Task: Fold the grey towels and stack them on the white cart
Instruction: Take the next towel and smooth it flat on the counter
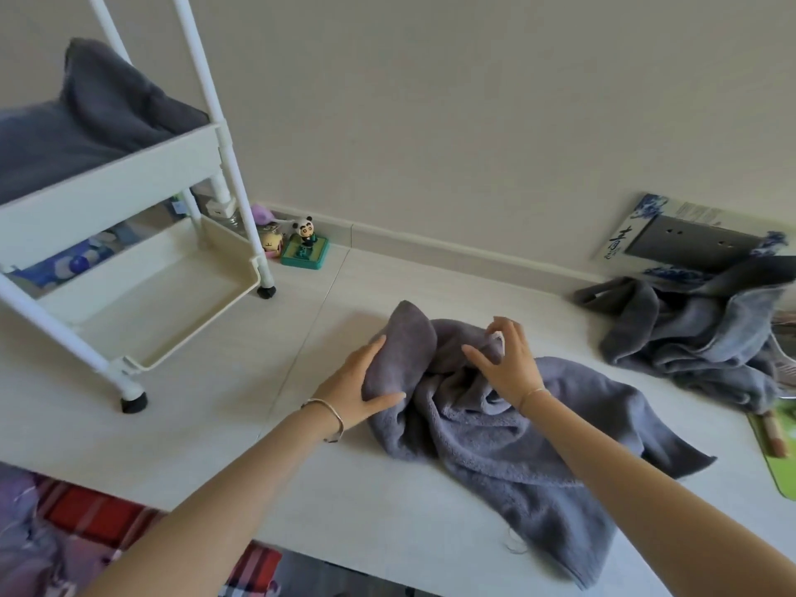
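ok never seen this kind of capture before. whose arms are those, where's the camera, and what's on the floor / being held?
There is no machine here: the arms belong to a person doing the task bare-handed. The single picture comes from a wide-angle camera worn on their head, looking forward and down, so the arms enter from the bottom edge.

On the pale floor in front of them lies a crumpled grey towel. The left hand grips a bunched part of it; the right hand has curled fingers at a fold, seemingly pinching it.

A heap of more grey towels waits at the right. At the left stands the white cart, with folded grey towels already on its upper shelf. By the wall sits a small panda figure.
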A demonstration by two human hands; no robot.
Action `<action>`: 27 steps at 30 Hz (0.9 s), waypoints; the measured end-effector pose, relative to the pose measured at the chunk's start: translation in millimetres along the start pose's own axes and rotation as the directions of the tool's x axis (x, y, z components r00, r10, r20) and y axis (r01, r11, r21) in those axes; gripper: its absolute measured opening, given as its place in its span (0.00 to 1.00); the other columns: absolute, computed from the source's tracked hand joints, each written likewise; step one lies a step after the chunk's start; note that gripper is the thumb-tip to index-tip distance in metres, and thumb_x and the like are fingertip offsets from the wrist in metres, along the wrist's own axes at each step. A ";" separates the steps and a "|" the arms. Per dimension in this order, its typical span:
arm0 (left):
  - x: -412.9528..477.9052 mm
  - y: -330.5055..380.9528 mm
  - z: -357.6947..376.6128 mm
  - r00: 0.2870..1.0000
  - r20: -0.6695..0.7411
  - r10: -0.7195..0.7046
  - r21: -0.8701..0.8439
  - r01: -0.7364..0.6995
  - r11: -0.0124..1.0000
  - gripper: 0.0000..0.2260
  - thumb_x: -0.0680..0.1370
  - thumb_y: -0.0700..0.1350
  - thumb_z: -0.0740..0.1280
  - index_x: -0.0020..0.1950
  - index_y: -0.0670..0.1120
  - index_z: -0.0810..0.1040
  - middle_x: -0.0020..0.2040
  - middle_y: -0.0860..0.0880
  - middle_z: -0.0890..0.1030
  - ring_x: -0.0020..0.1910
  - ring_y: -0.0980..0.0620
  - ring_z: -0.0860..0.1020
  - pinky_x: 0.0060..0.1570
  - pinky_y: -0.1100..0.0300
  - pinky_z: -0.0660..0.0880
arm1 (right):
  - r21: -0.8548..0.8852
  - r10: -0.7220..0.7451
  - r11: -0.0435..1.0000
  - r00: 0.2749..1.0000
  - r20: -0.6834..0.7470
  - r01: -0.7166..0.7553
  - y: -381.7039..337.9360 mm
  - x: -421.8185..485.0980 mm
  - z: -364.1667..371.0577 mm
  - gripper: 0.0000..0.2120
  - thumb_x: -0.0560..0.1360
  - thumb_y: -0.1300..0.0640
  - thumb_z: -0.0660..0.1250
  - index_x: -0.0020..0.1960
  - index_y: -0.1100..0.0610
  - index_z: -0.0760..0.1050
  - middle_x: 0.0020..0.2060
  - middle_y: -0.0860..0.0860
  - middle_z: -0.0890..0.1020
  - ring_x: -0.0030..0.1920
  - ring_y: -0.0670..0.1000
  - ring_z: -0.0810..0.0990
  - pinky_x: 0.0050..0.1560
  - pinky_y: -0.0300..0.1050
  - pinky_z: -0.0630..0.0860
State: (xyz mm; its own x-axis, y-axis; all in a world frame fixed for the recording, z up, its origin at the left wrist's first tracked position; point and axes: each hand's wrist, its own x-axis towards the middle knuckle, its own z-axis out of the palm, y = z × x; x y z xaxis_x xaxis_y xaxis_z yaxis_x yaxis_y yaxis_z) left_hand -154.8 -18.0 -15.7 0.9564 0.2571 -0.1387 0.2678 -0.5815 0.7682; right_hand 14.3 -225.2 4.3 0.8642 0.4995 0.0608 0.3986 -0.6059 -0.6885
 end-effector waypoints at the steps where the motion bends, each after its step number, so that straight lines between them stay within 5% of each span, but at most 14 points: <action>1: 2.3 -0.5 5.3 1.000 0.005 -0.023 -0.010 0.023 1.000 0.47 0.63 0.70 0.64 0.76 0.56 0.49 0.75 0.51 0.59 0.71 0.53 0.63 0.68 0.59 0.64 | -0.036 -0.115 0.992 0.992 0.052 0.117 -4.4 -2.4 3.5 0.23 0.70 0.41 0.69 0.58 0.53 0.72 0.62 0.52 0.71 0.61 0.52 0.71 0.64 0.48 0.67; 4: 9.4 1.8 14.8 0.997 -0.054 -0.057 -0.051 0.054 0.997 0.47 0.64 0.67 0.67 0.76 0.57 0.47 0.73 0.48 0.64 0.69 0.48 0.67 0.65 0.56 0.67 | -0.273 -0.240 0.913 0.941 0.241 0.303 -8.7 -1.1 19.0 0.36 0.66 0.27 0.55 0.68 0.45 0.68 0.71 0.48 0.66 0.73 0.54 0.60 0.74 0.54 0.54; 7: 14.7 7.6 19.3 0.972 -0.192 -0.136 -0.132 0.112 0.985 0.41 0.70 0.54 0.73 0.76 0.48 0.54 0.70 0.47 0.70 0.66 0.46 0.71 0.60 0.58 0.69 | -0.383 -0.084 0.900 0.945 0.315 0.208 -4.5 4.8 30.0 0.38 0.69 0.27 0.53 0.73 0.45 0.58 0.74 0.46 0.60 0.76 0.53 0.51 0.75 0.55 0.43; 11: 26.3 16.9 14.7 0.921 -0.335 -0.201 -0.194 0.141 0.971 0.17 0.71 0.51 0.73 0.53 0.42 0.76 0.46 0.47 0.81 0.48 0.45 0.79 0.45 0.60 0.72 | -0.407 -0.099 0.887 0.951 0.292 0.218 12.9 5.3 35.5 0.30 0.72 0.31 0.58 0.65 0.50 0.67 0.60 0.49 0.75 0.65 0.52 0.68 0.74 0.50 0.50; 13: 30.8 23.9 1.9 0.907 -0.357 -0.222 -0.253 0.135 0.958 0.14 0.72 0.51 0.72 0.46 0.41 0.77 0.41 0.46 0.82 0.44 0.45 0.80 0.44 0.59 0.73 | -0.322 -0.131 0.921 0.952 0.276 0.220 20.1 0.7 35.5 0.23 0.71 0.34 0.63 0.55 0.51 0.71 0.46 0.48 0.78 0.52 0.52 0.74 0.60 0.44 0.64; 16: 32.6 38.2 -19.6 0.939 -0.293 -0.180 -0.246 0.108 0.963 0.13 0.75 0.51 0.69 0.46 0.41 0.77 0.42 0.45 0.81 0.43 0.48 0.79 0.44 0.60 0.73 | -0.066 -0.095 0.990 0.939 0.331 0.124 20.5 -7.1 26.4 0.14 0.70 0.42 0.70 0.38 0.48 0.68 0.29 0.44 0.69 0.32 0.47 0.69 0.38 0.41 0.65; 20: 38.0 62.6 -49.3 0.945 -0.267 -0.190 -0.316 0.101 0.943 0.14 0.79 0.53 0.62 0.43 0.42 0.73 0.41 0.42 0.76 0.41 0.52 0.73 0.43 0.63 0.70 | 0.316 -0.109 0.948 0.900 0.422 -0.033 -10.4 1.5 -25.1 0.11 0.72 0.49 0.71 0.36 0.53 0.73 0.32 0.48 0.74 0.33 0.44 0.70 0.39 0.38 0.69; 24: 45.7 104.2 -75.2 0.934 -0.310 -0.179 -0.531 -0.014 0.847 0.11 0.81 0.48 0.60 0.38 0.54 0.68 0.37 0.57 0.68 0.37 0.64 0.67 0.34 0.80 0.64 | 0.511 -0.158 0.849 0.860 0.485 -0.132 -48.0 20.6 -101.2 0.15 0.70 0.43 0.69 0.38 0.54 0.71 0.33 0.51 0.73 0.34 0.49 0.70 0.33 0.41 0.67; 27: 52.9 129.8 -101.3 0.884 -0.418 -0.209 -0.669 -0.144 0.729 0.06 0.81 0.47 0.60 0.44 0.53 0.72 0.42 0.53 0.74 0.46 0.57 0.72 0.42 0.70 0.70 | 0.623 -0.205 0.764 0.852 0.482 -0.169 -67.6 29.9 -149.2 0.20 0.66 0.40 0.73 0.40 0.56 0.72 0.34 0.52 0.75 0.36 0.47 0.74 0.38 0.39 0.73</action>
State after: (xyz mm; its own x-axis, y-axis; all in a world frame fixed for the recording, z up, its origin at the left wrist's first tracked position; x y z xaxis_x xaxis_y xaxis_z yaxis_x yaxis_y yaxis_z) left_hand -81.3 -1.7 140.0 0.7407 0.6714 -0.0221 -0.0208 0.0558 0.9982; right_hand 59.0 -261.6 160.5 0.5061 0.8484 -0.1553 -0.0326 -0.1611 -0.9864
